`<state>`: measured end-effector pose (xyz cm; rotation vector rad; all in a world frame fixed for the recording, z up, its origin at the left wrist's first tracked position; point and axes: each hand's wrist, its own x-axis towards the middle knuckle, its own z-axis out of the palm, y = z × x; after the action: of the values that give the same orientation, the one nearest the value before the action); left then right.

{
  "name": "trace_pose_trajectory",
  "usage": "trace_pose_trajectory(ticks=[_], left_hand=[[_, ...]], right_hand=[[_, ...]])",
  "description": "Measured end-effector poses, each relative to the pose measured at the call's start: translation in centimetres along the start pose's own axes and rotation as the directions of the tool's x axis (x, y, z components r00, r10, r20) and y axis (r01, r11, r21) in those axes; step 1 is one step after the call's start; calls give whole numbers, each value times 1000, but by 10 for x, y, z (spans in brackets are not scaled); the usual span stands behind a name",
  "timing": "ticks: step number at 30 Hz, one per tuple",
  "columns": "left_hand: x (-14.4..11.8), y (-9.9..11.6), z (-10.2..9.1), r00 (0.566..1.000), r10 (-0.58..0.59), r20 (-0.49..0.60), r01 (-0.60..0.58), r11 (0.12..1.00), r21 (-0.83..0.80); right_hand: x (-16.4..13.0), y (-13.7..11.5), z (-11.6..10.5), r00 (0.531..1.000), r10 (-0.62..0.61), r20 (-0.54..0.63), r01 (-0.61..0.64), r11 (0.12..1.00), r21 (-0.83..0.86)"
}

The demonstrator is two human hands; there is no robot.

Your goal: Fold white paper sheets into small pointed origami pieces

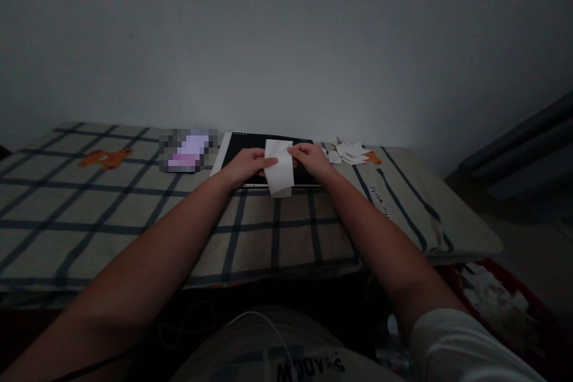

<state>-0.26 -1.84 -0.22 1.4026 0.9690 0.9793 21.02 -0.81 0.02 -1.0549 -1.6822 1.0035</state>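
Observation:
A strip of white paper (280,176) hangs between my hands, above a flat black sheet or board (244,142) with a white edge. My left hand (248,166) pinches the paper at its left side, thumb on the front. At the upper right of the strip, my right hand (311,158) grips it between thumb and fingers. Some of the fingers are hidden behind the paper. Just right of the black board lies a small pile of white paper pieces (351,152).
A checked cloth (179,203) covers the table, which stands against a grey wall (286,42). To the left lies a phone (188,152) with a lit, blurred screen. Below right is a red container (532,304) with crumpled white paper (492,295). A thin white cable (268,317) crosses my lap.

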Motion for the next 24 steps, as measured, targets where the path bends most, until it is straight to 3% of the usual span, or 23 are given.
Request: trace_pose_trajectory(ticks=[5, 24], left_hand=[[6, -3, -3, 990, 55, -129, -54, 999, 7], [3, 2, -1, 987, 51, -152, -40, 997, 73]], right_hand=[[-2, -3, 1, 998, -12, 56, 10, 1000, 23], [-6, -9, 2, 997, 41, 73, -40, 999, -16]])
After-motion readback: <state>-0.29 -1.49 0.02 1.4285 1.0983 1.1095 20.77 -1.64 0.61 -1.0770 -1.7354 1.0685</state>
